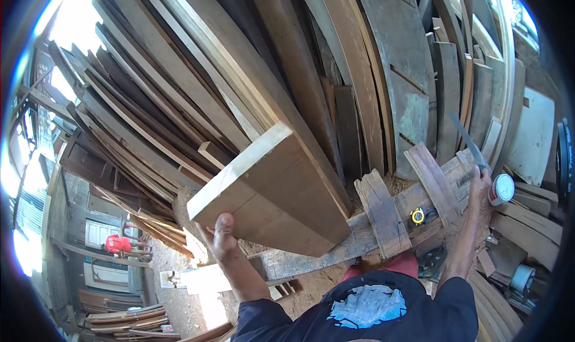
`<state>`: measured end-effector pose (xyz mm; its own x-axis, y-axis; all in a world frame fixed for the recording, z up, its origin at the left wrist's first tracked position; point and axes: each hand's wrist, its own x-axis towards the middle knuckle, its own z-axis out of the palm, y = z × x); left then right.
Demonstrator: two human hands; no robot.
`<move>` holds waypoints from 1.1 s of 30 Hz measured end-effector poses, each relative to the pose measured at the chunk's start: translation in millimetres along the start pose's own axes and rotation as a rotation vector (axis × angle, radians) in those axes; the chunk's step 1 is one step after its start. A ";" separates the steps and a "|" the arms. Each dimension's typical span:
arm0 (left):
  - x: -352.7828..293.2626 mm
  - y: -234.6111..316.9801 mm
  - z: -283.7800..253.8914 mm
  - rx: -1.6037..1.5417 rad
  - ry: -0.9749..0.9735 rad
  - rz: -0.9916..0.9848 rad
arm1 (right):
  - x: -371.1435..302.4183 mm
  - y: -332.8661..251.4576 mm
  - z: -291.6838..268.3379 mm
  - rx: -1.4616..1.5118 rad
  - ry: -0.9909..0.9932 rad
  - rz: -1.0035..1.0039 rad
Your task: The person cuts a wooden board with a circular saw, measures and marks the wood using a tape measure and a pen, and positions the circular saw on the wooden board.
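My left hand [223,237] grips the lower left corner of a thick, squarish wooden board [281,207], with my thumb pressed on its broad face. The board is tilted, and its lower right end comes down over the work beam [335,240]. Thin lines cross its face. Out to the right, my right hand [479,183] is closed around what looks like a handsaw [466,138], its grey tapering blade pointing up and away. The handle is mostly hidden by my fingers. Close beside that hand stands a round tin [504,188] with a whitish top.
A yellow tape measure [418,216] lies on the beam between two wooden blocks [382,213] [434,183]. Tall planks [239,72] lean in a dense row ahead. Wood offcuts [527,222] crowd the right side. Far left, a person in red [118,244] is in the background.
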<state>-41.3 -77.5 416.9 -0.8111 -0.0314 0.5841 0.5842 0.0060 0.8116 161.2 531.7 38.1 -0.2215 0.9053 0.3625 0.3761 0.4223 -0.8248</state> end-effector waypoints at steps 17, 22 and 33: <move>-17.7 51.6 73.5 -0.252 -0.554 0.034 | -136.5 -515.9 -49.4 0.689 -0.245 -0.537; -18.8 53.8 71.8 -0.070 -0.570 0.257 | -137.4 -534.4 -62.3 0.476 -0.270 -0.673; -25.1 55.5 68.1 -0.104 -0.586 0.215 | -133.6 -537.7 -68.9 0.501 -0.491 -0.634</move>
<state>9.6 -8.3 448.2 -0.5395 0.5126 0.6680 0.7113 -0.1470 0.6873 50.6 186.8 463.0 -0.6493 0.3448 0.6779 -0.3491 0.6567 -0.6684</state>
